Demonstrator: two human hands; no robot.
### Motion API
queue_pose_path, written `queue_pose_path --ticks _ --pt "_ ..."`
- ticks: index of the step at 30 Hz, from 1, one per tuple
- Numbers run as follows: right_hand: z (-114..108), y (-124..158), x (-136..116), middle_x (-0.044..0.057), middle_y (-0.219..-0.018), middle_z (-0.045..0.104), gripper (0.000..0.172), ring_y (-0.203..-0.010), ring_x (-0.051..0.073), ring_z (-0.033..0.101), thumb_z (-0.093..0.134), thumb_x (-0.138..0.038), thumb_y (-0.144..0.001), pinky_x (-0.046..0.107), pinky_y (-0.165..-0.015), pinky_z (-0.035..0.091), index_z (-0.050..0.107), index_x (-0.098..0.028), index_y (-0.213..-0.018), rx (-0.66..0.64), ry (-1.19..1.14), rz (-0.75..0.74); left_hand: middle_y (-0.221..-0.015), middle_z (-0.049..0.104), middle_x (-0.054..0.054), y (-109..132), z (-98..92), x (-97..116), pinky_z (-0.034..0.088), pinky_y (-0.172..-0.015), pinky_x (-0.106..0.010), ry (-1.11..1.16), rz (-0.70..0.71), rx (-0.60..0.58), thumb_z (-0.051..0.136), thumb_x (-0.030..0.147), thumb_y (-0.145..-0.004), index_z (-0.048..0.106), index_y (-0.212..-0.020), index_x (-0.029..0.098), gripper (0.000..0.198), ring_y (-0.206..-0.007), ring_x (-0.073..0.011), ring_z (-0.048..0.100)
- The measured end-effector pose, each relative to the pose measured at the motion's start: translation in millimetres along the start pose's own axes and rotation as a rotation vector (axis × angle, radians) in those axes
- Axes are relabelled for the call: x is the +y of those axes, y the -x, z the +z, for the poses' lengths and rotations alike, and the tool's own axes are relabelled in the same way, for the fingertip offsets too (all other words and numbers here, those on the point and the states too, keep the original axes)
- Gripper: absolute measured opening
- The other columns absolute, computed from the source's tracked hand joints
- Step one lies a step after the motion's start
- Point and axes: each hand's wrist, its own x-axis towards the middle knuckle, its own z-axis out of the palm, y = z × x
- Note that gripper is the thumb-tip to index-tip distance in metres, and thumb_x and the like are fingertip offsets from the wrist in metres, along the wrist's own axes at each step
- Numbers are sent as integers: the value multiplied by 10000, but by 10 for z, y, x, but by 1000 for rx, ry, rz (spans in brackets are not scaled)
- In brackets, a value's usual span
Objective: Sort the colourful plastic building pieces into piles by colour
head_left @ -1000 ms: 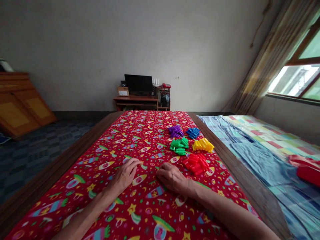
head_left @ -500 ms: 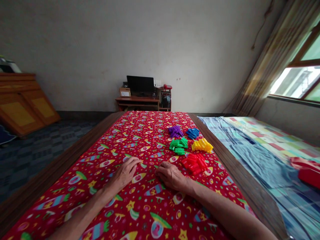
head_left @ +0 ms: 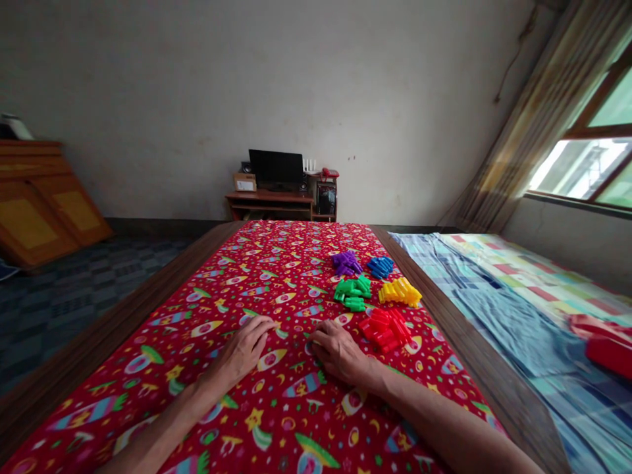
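My left hand rests on the red printed tablecloth, its fingers loosely extended and nothing visible in them. Across a short gap lies my right hand, also on the cloth, its fingers loosely bent and a little apart from the thumb, with no object showing. Nearest to the right hand is a pile of red plastic pieces. Beyond it are piles of yellow pieces, green pieces, blue pieces and purple pieces. The pieces look like small tubes; neither hand touches them.
A dark wooden table edge borders the cloth. To the right is a bed with checked covers and a red item. Against the far wall stands a desk with a monitor. A wooden cabinet is at left.
The view has shifted very slightly. Both hands stay on the cloth in almost the same place, and the coloured piles have not moved.
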Motion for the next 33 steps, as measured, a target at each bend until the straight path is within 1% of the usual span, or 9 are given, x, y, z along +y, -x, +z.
queue_pose_path --ticks 3,7,13,17,22,28,33 --pt "-24 4 -20 73 -905 578 161 -788 176 477 433 -193 -962 296 -699 376 572 -185 -880 0 1 -7 -1048 683 -69 21 25 -23 536 -907 -307 9 -4 9 375 213 -927 682 -1041 221 328 -986 -193 650" --pt "2 23 0 69 -905 583 150 -790 173 485 446 -200 -962 291 -702 377 575 -189 -886 10 1 -9 -1047 673 -73 25 23 -25 537 -900 -306 12 10 -5 366 199 -929 672 -1054 220 331 -983 -194 647" --pt "28 34 22 77 -941 599 175 -816 177 506 431 -238 -983 297 -717 395 592 -189 -938 13 -2 -19 -1064 665 -68 24 4 3 535 -910 -292 6 7 -14 376 176 -931 660 -1064 216 317 -1005 -189 646" --pt "28 36 26 83 -964 606 159 -833 181 516 444 -237 -978 302 -736 408 594 -187 -967 22 2 -24 -1060 668 -74 16 -16 32 537 -907 -296 -8 20 -4 371 165 -923 661 -1058 201 322 -997 -192 647" --pt "47 46 42 90 -982 610 146 -850 192 524 458 -223 -972 319 -746 418 596 -185 -997 5 10 -27 -1027 666 -77 0 -24 43 550 -868 -290 -12 43 -8 350 157 -923 659 -1051 189 337 -947 -185 659" --pt "28 56 12 96 -975 612 163 -836 194 518 438 -212 -978 323 -736 427 595 -181 -1010 5 20 -29 -1043 668 -77 10 -11 32 550 -887 -292 -25 54 15 369 155 -925 659 -1056 190 320 -976 -188 655" --pt "10 79 -18 85 -972 614 171 -835 190 509 423 -194 -982 327 -761 430 591 -189 -1014 -16 28 -38 -1021 677 -72 1 -49 59 558 -876 -292 -27 54 14 369 157 -929 659 -1045 195 315 -946 -182 671"
